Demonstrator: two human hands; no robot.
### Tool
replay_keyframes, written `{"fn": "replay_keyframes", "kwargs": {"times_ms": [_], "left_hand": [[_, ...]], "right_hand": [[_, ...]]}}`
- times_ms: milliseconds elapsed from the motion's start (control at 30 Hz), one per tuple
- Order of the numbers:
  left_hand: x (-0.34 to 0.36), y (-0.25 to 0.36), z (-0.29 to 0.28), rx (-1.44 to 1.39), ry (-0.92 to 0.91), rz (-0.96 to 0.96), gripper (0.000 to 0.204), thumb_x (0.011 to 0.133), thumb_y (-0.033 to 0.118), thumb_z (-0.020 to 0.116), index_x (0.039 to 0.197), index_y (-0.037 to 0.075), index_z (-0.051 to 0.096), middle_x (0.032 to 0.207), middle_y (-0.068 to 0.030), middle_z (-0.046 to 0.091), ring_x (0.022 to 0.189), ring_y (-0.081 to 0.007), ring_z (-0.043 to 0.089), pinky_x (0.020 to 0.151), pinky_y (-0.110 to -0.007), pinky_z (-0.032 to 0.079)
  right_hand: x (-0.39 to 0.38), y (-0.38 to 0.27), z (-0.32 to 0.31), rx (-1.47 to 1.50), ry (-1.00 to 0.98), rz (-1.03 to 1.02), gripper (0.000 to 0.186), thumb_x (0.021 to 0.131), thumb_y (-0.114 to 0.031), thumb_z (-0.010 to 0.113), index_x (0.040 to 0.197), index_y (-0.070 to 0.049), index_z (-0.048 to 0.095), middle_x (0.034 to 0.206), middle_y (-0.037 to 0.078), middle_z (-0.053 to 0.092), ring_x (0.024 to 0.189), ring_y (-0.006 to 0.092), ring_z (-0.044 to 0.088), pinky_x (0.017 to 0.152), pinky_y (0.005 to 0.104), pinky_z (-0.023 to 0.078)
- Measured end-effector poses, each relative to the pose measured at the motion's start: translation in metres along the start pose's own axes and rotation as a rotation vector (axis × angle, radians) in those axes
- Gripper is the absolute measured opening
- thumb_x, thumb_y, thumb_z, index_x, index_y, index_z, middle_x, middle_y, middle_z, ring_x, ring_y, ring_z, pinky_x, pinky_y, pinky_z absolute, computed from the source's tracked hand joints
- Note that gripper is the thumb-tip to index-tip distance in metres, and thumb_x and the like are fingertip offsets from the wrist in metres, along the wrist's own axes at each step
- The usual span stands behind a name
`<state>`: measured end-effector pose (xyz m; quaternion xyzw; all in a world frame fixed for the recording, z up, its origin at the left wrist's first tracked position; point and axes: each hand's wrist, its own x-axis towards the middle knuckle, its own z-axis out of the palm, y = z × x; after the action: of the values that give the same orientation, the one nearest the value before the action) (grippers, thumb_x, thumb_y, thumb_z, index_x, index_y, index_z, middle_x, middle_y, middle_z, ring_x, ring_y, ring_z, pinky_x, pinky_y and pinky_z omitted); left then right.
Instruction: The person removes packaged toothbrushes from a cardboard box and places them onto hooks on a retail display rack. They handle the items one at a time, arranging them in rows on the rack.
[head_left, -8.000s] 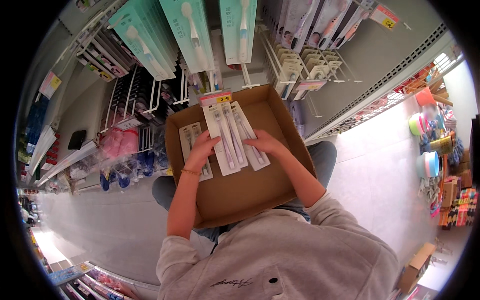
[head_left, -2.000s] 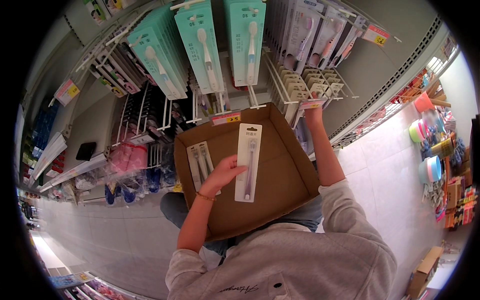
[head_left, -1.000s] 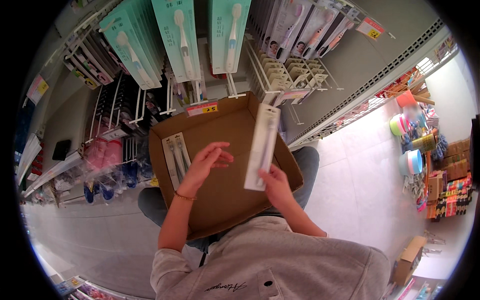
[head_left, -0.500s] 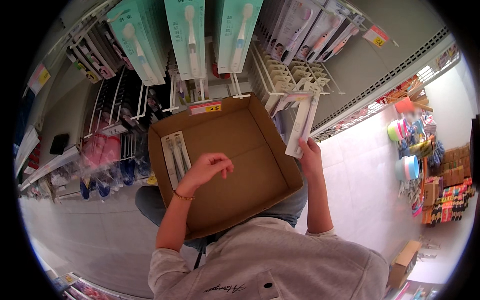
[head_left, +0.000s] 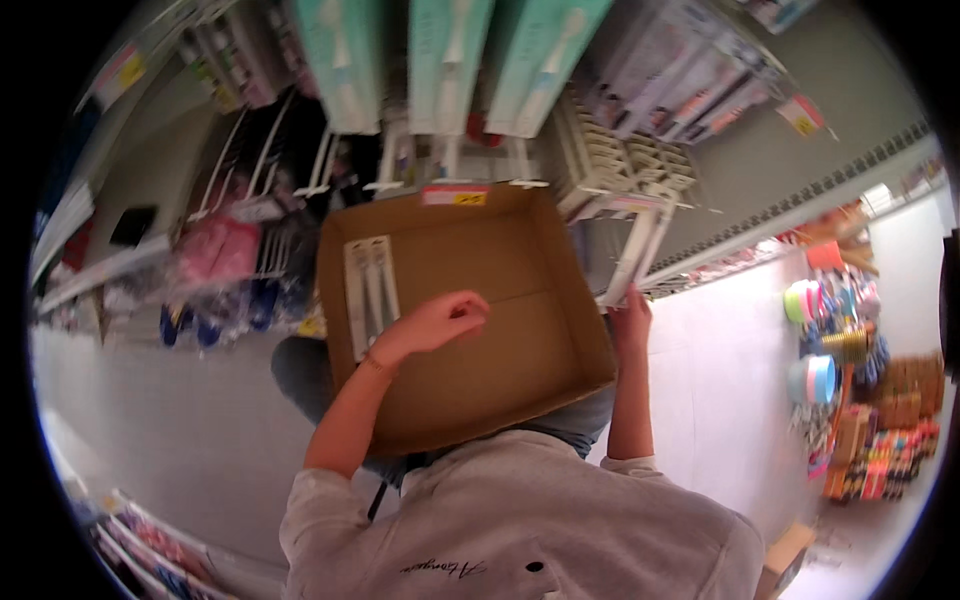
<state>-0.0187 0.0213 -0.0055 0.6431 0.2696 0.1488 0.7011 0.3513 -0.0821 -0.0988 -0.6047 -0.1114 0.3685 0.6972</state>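
Note:
A shallow brown cardboard box [head_left: 520, 365] rests on my lap, pushed up against the display hooks. Inside it, along the left wall, two narrow packs with toothbrushes [head_left: 378, 275] lie side by side. Over the box hovers my left hand [head_left: 440, 322], fingers loosely curled in and nothing seen in them. My right hand [head_left: 630, 318], just outside the box's right wall, pinches the lower end of a slim white toothbrush pack [head_left: 638, 250]. That pack slants up to the front of a hook row of similar white packs [head_left: 620, 150]. The picture is blurred by motion.
Large mint-green toothbrush packs [head_left: 450, 75] hang above the box's far edge. A price tag [head_left: 455, 195] overhangs its rim. Pink packaged goods [head_left: 215, 250] hang at left. Perforated shelf edging [head_left: 830, 175] runs at right. Buckets [head_left: 812, 380] and stacked goods stand beyond on the floor.
The view has shifted, so the racks sit farther right and higher. My right hand still grips the pack, whose top stays by the hook row. My left hand stays curled over the box.

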Motion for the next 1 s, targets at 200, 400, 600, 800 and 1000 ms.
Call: {"fn": "replay_keyframes", "kwargs": {"times_ms": [200,400,600,800,1000], "left_hand": [[0.004,-0.002,-0.003,0.369,0.047,0.004,0.025,0.088,0.020,0.056,0.108,0.005,0.058,0.094,-0.0098,0.065,0.087,-0.0195,0.061,0.076,-0.031,0.047],[0.003,-0.048,-0.008,0.875,0.326,0.048,0.033,0.083,0.026,0.059,0.110,0.007,0.058,0.099,-0.0123,0.064,0.096,-0.0295,0.060,0.079,-0.041,0.047],[0.009,-0.046,-0.019,1.432,0.623,-0.537,0.035,0.081,0.023,0.054,0.109,0.001,0.059,0.111,-0.0287,0.059,0.104,-0.0463,0.053,0.079,-0.053,0.042],[0.005,-0.063,-0.056,0.997,0.302,-0.740,0.038,0.081,0.027,0.053,0.111,0.004,0.059,0.109,-0.0187,0.063,0.105,-0.0321,0.059,0.080,-0.050,0.045],[-0.002,-0.060,-0.042,0.992,0.225,-0.305,0.044,0.079,0.032,0.059,0.112,0.003,0.057,0.106,-0.0156,0.063,0.099,-0.0324,0.060,0.083,-0.042,0.048]], "right_hand": [[0.007,0.005,-0.012,0.040,-0.091,0.085,0.051,0.092,-0.032,0.054,0.126,0.004,0.043,0.117,0.018,0.051,0.106,0.0294,0.054,0.090,0.0388,0.047],[0.012,-0.014,0.016,-0.132,-0.118,0.069,0.060,0.090,-0.037,0.056,0.131,0.004,0.040,0.121,0.019,0.052,0.114,0.0291,0.051,0.096,0.0384,0.042],[0.021,-0.012,0.012,-0.715,0.028,-0.296,0.054,0.085,-0.019,0.062,0.132,0.000,0.042,0.126,0.015,0.050,0.118,0.0272,0.048,0.100,0.0361,0.036],[-0.071,-0.084,0.093,-0.840,-0.278,-0.427,0.043,0.084,-0.016,0.062,0.123,-0.002,0.051,0.119,0.016,0.057,0.108,0.0253,0.056,0.089,0.0351,0.045],[-0.113,-0.073,0.162,-1.257,-1.107,-0.395,0.042,0.083,-0.025,0.063,0.119,-0.004,0.054,0.102,0.016,0.064,0.090,0.0273,0.063,0.078,0.0353,0.049]]}}
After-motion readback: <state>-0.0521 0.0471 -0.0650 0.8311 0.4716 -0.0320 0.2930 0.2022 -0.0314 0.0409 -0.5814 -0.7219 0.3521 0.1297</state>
